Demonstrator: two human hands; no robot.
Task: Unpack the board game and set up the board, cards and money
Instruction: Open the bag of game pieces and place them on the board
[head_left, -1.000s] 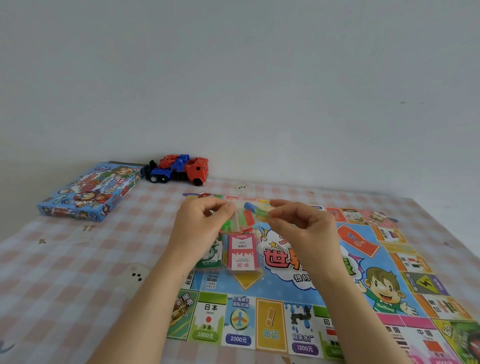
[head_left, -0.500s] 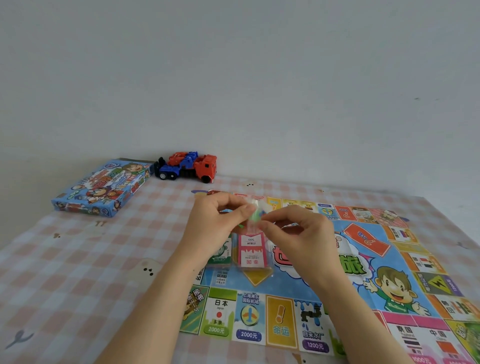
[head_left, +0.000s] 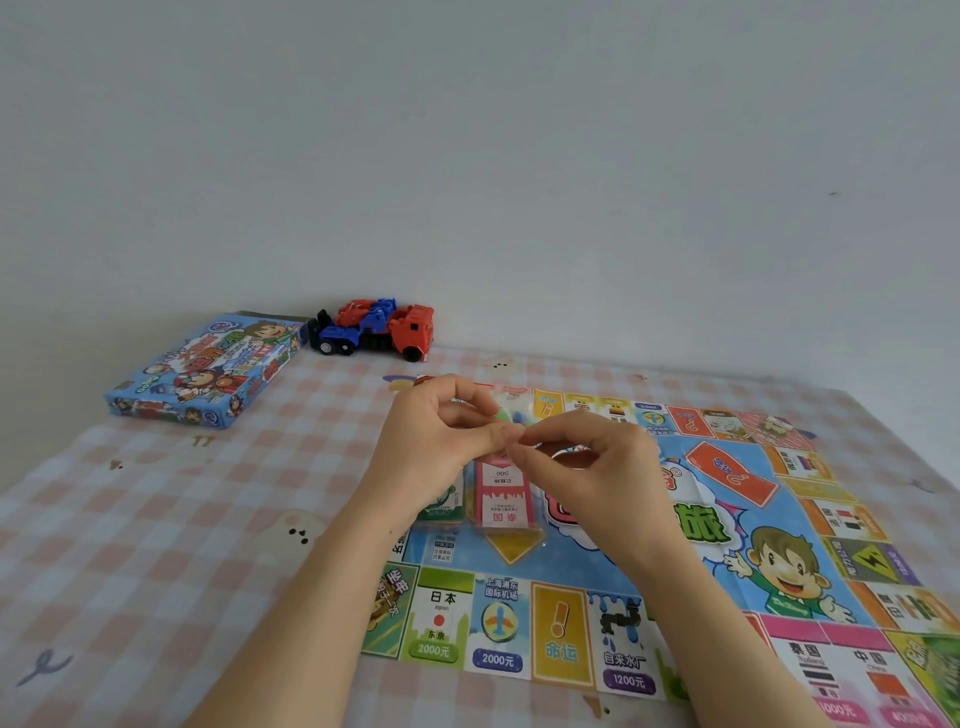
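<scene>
The colourful game board (head_left: 675, 545) lies unfolded on the checked tablecloth. On its left-middle rests a clear-wrapped pack of pink cards (head_left: 501, 499), with a green-printed stack (head_left: 441, 506) beside it, partly hidden by my left wrist. My left hand (head_left: 441, 441) and my right hand (head_left: 587, 457) meet above the cards. Their fingertips pinch a small clear plastic bag of coloured game pieces (head_left: 511, 413), mostly hidden behind the fingers.
The blue game box (head_left: 202, 374) lies at the far left near the wall. A red and blue toy truck (head_left: 374, 330) stands beside it against the wall. The pink checked tablecloth (head_left: 156, 545) covers the table.
Both hands have drawn closer together and dropped slightly, so the small bag is now more hidden between the fingertips. The view has shifted left a little.
</scene>
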